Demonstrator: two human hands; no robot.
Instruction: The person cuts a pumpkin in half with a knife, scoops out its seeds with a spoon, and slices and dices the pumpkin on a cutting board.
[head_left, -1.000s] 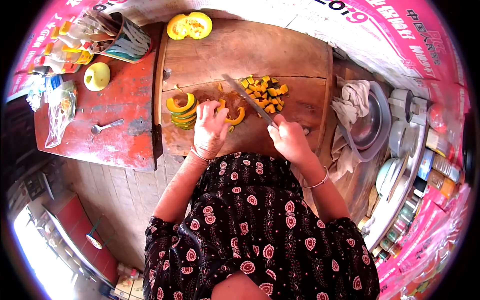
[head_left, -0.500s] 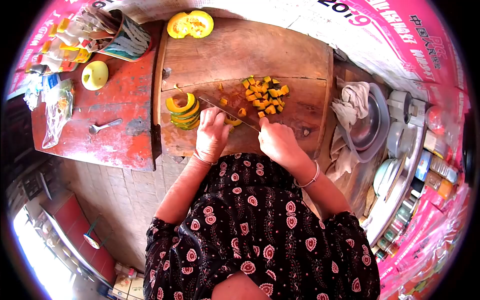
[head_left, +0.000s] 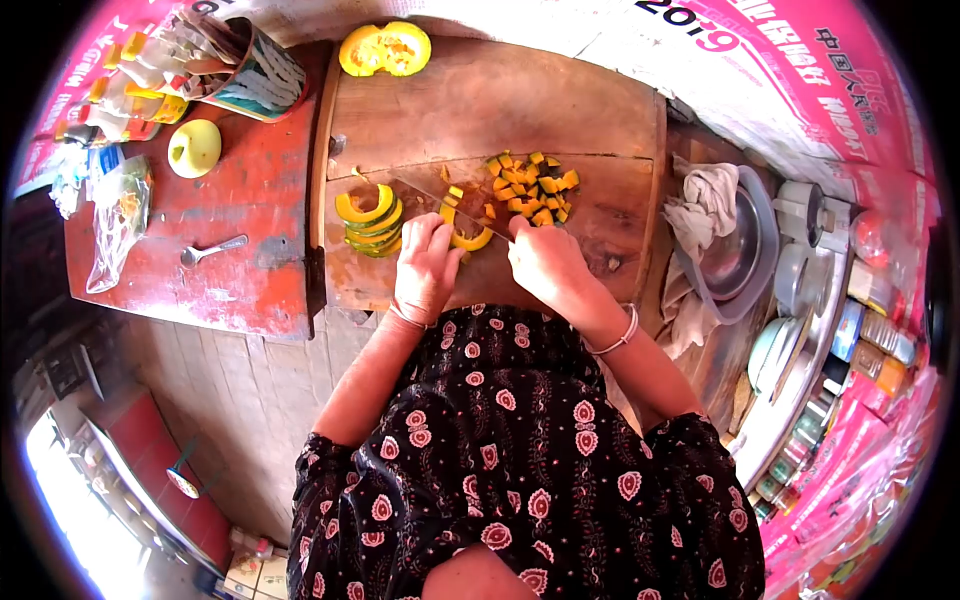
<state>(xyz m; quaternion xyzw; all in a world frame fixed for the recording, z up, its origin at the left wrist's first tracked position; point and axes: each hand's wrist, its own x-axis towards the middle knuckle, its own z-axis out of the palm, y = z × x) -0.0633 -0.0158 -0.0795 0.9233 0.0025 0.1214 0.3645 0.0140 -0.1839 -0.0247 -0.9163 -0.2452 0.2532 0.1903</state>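
Observation:
My right hand [head_left: 548,262] is wrapped round the handle of a knife [head_left: 455,205], whose blade points up and left across a curved pumpkin slice [head_left: 472,241]. My left hand [head_left: 426,260] has its fingers bent together on the left part of that slice, close to the blade. Left of it lies a stack of pumpkin slices [head_left: 372,222] with green rind. Several pumpkin cubes [head_left: 535,187] are heaped to the right, beyond the knife. A few small pieces lie by the blade. A cut pumpkin half [head_left: 386,50] rests at the board's far left corner.
The wooden board [head_left: 500,100] adjoins a red table [head_left: 250,190] bearing a yellow-green fruit [head_left: 195,149], a spoon [head_left: 214,250], a plastic bag [head_left: 122,225] and a patterned container [head_left: 262,75]. On the right are a cloth [head_left: 708,200] and a grey basin [head_left: 768,245].
The knife has come down and left from above the cubes to the curved slice, with my right hand moving left. Small cut pieces now lie by the blade.

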